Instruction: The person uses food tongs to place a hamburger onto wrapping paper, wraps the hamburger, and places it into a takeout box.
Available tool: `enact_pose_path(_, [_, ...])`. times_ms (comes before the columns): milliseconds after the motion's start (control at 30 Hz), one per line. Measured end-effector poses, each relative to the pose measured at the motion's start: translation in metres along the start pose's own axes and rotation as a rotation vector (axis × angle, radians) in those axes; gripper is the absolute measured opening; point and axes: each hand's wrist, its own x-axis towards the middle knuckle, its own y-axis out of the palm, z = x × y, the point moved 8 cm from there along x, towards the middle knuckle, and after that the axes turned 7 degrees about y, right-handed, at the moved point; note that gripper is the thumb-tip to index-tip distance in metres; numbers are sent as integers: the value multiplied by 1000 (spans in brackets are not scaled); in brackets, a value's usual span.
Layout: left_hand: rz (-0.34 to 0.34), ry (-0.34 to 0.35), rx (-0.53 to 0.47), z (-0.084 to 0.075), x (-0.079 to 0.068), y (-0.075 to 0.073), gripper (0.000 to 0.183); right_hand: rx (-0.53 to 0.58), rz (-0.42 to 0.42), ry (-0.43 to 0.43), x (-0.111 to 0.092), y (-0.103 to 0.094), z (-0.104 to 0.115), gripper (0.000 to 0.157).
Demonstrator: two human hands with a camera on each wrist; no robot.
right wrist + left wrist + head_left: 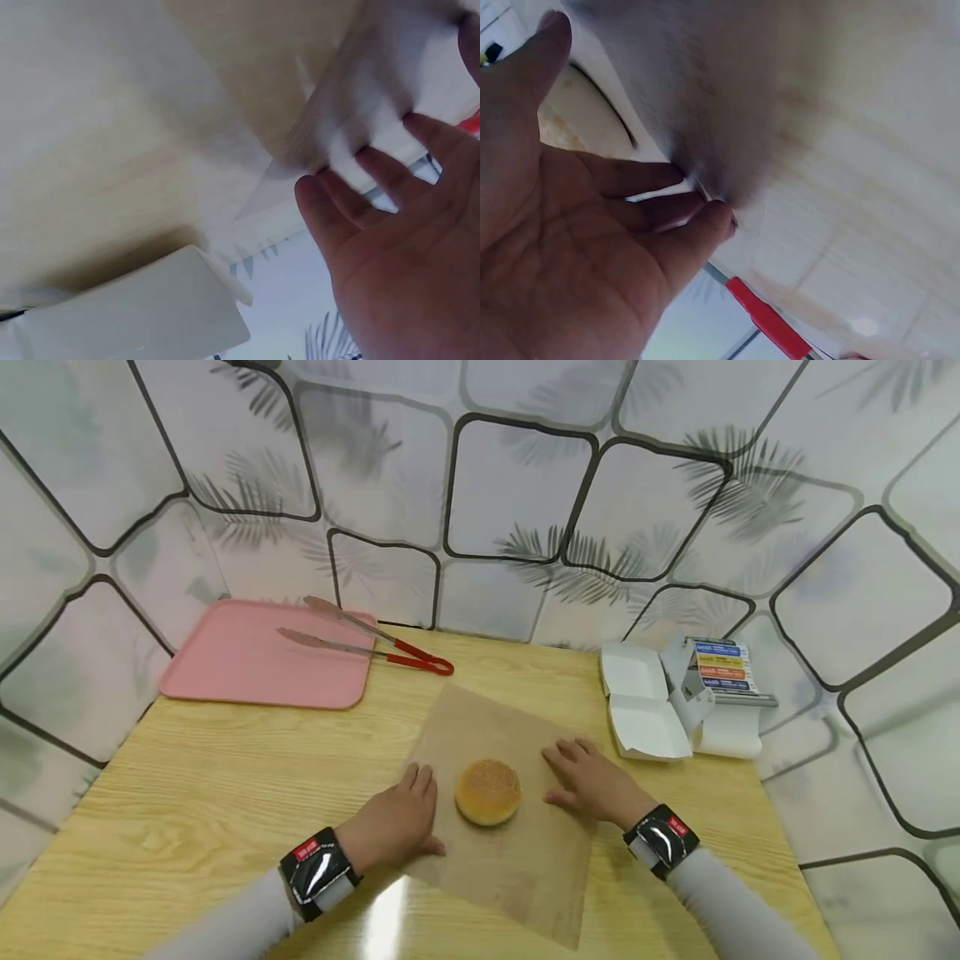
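A round golden burger bun (487, 792) lies near the middle of a brown sheet of wrapping paper (517, 881), set at an angle on the table. My left hand (393, 818) rests with extended fingers on the paper's left edge, beside the bun. On the other side, my right hand (592, 781) touches the right edge with its fingers spread. In the left wrist view, the fingertips (718, 214) meet the paper, and part of the bun (574, 116) shows behind the hand. The right wrist view has the fingertips (311, 187) against the sheet.
At the back left is a pink tray (262, 656), with red-handled tongs (420, 658) lying partly over it. An opened white takeaway box (648, 722) stands at the back right, beside a dispenser (723, 672) bearing coloured labels. A patterned backdrop (517, 485) borders the wooden table (225, 777).
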Motion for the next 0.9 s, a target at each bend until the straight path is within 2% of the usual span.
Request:
enact_pose_path(133, [33, 17, -31, 15, 14, -3, 97, 9, -25, 61, -12, 1, 7, 73])
enact_pose_path(233, [59, 30, -61, 25, 23, -3, 97, 9, -9, 112, -19, 3, 10, 74])
enact_pose_path(400, [102, 39, -157, 41, 33, -2, 95, -29, -2, 164, -28, 5, 16, 74])
enact_pose_path(633, [118, 60, -209, 58, 44, -4, 87, 4, -38, 195, -27, 4, 19, 71])
enact_pose_path(900, [111, 64, -232, 65, 48, -14, 71, -18, -46, 201, -24, 5, 18, 71])
